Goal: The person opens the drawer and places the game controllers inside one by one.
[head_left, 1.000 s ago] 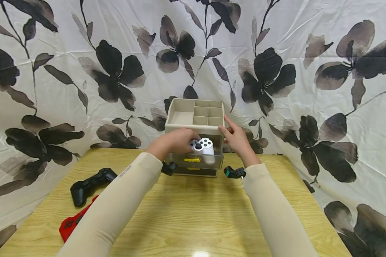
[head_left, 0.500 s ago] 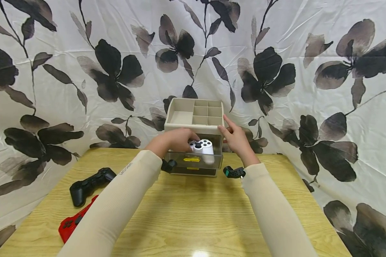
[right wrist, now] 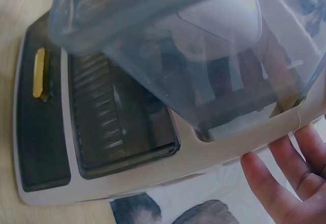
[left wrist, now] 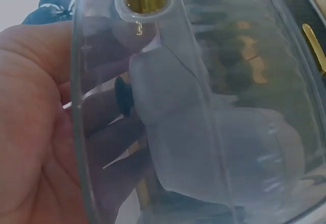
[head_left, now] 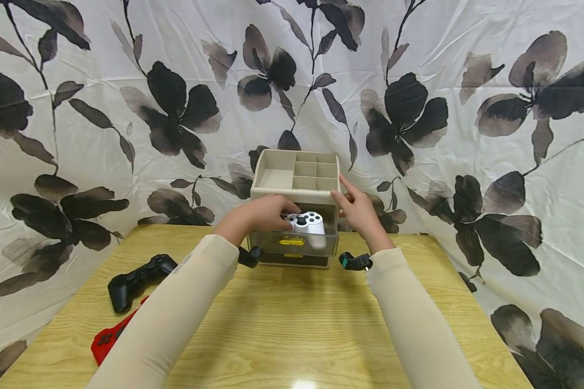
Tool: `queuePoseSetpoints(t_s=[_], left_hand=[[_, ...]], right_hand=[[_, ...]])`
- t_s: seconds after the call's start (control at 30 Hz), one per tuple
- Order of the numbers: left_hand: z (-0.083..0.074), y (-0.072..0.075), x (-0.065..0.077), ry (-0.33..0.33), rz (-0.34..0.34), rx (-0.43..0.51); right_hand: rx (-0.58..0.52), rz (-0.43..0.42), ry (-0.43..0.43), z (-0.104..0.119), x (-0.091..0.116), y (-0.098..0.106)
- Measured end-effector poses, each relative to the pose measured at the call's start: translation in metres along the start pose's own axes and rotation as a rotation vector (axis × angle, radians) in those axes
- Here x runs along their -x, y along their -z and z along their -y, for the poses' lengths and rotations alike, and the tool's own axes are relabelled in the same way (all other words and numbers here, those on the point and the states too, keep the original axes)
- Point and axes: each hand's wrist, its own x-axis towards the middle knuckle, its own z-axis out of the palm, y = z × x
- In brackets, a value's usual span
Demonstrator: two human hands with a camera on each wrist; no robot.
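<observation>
From my head, I see my left hand (head_left: 266,212) inside the pulled-out clear drawer (head_left: 328,246), fingers at the left end of the white game controller (head_left: 315,220); I cannot tell whether they pinch it. It lies in there buttons up, long axis across the drawer, one handle pointing frontward. At my left wrist, my fingers show behind the see-through front. At my right wrist, my right hand (right wrist: 293,175) is open, fingertips touching the cabinet (right wrist: 229,145).
</observation>
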Motion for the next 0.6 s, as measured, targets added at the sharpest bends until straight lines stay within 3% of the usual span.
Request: queuePoseSetpoints(t_s=[0.37, 0.6], left_hand=[[-0.008, 0.001, 0.015, 0.011, -0.11, 0.018], [-0.016, -0.006, 0.033, 0.014, -0.32, 0.07]], right_hand=[[0.002, -0.007, 0.0, -0.002, -0.001, 0.002], [-0.003, -0.007, 0.007, -0.004, -0.001, -0.001]])
